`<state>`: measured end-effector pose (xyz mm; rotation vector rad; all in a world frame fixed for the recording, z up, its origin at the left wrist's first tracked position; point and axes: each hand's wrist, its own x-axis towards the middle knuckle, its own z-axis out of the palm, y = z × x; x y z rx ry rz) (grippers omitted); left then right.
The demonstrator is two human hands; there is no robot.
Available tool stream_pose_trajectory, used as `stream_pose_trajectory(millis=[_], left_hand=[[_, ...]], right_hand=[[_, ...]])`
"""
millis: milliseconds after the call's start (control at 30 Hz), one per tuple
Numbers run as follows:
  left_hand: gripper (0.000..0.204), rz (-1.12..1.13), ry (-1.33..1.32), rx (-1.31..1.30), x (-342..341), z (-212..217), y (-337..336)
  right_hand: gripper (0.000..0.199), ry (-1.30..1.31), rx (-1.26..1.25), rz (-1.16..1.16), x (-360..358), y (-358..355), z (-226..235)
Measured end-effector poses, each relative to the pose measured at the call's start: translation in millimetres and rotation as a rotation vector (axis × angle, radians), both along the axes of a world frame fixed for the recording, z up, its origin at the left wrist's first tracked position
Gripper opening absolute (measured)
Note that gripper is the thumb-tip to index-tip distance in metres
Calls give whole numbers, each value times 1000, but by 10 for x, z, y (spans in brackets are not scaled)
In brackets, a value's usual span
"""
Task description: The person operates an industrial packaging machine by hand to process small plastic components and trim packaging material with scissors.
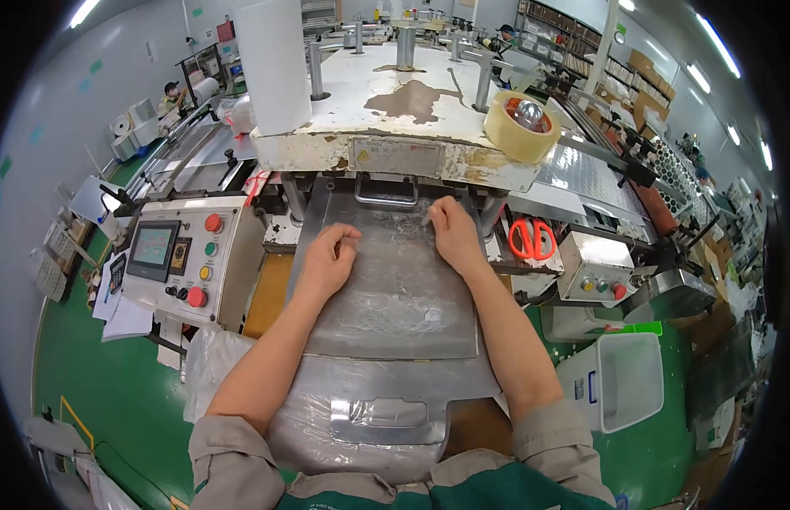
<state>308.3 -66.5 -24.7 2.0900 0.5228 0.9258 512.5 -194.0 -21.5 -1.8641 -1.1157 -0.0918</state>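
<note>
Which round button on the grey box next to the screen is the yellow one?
On the control panel, the yellow button is third down the column: below the red button and green button, above the lower red button.

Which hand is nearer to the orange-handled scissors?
Right. The right hand rests on the clear film on the metal plate, just left of the scissors. The left hand lies farther left, beyond the right hand.
</note>
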Motion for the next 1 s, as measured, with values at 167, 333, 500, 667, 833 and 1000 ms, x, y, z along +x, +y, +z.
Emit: stream_pose_trajectory(millis=[167,333,500,667,833,1000], left_hand=[[16,-62,194,36,227,141,-53],[8,7,73,278,659,52,-51],[7,29,75,419,814,-78,-106],[7,3,68,412,798,-71,-112],[6,14,119,478,835,-10,-147],[4,9,140,455,791,-25,-137]], right_hand=[[15,220,128,105,46,-26,-8],[13,322,119,128,-1,-6,13],[11,298,189,124,94,5,-97],[12,331,181,132,68,12,-78],[12,349,220,146,79,9,-70],[12,327,188,132,54,1,-47]])
